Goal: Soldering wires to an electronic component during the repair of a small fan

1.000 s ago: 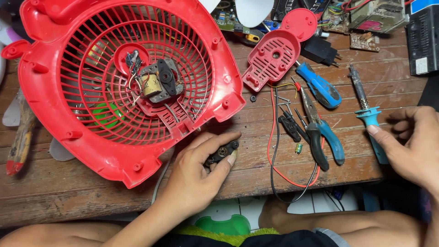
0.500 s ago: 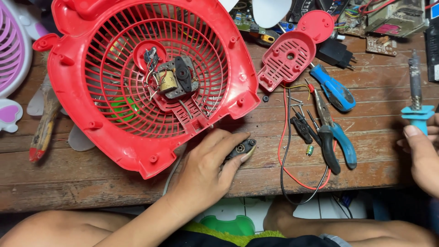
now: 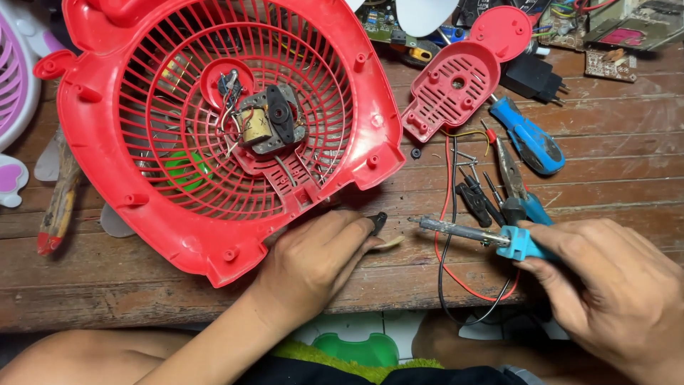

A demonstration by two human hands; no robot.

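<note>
A big red fan grille housing (image 3: 142, 207) lies on the wooden workbench (image 3: 591, 142), with a small motor (image 3: 265, 121) and loose wires at its centre. My left hand (image 3: 313, 260) rests at the housing's lower right edge, fingers closed on a small black part (image 3: 377, 222). My right hand (image 3: 613, 285) grips the blue handle of a soldering iron (image 3: 477, 234). The iron lies level, its metal tip pointing left, a short gap from the black part. Red and black wires (image 3: 450, 214) run down the bench under the iron.
A red vented cover piece (image 3: 450, 89) lies right of the housing. A blue screwdriver (image 3: 527, 139), pliers (image 3: 514, 182), a black adapter (image 3: 531, 77) and circuit boards (image 3: 613, 28) crowd the back right. A pink fan grille (image 3: 14, 78) and a red-tipped tool (image 3: 57, 207) sit left.
My right hand has brought the soldering iron in from the far right and turned it from upright to level, tip toward my left hand. The view has moved closer.
</note>
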